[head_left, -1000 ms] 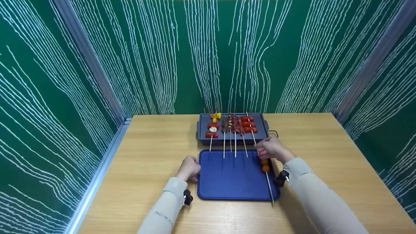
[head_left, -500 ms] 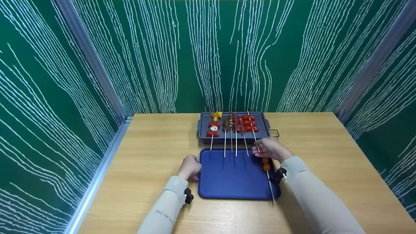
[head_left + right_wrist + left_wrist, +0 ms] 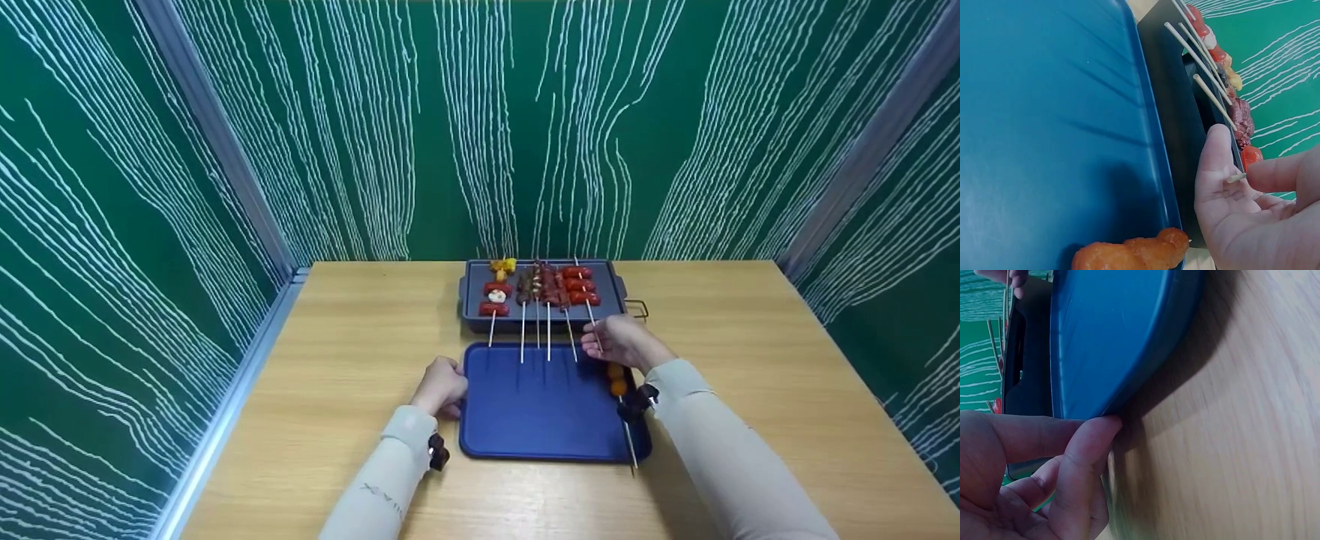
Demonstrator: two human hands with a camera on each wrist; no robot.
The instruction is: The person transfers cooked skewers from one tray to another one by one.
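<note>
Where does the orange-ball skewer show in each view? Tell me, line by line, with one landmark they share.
Head: right of centre, the orange-ball skewer on the right side of the blue tray.
Left wrist: not in it.
Right wrist: bottom middle, the orange-ball skewer, cut by the lower edge.
Shared landmark: the blue tray, in all three.

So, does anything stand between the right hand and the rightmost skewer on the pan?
Nothing visible: the right hand pinches its stick. The orange skewer lies on the tray, not between them.
</note>
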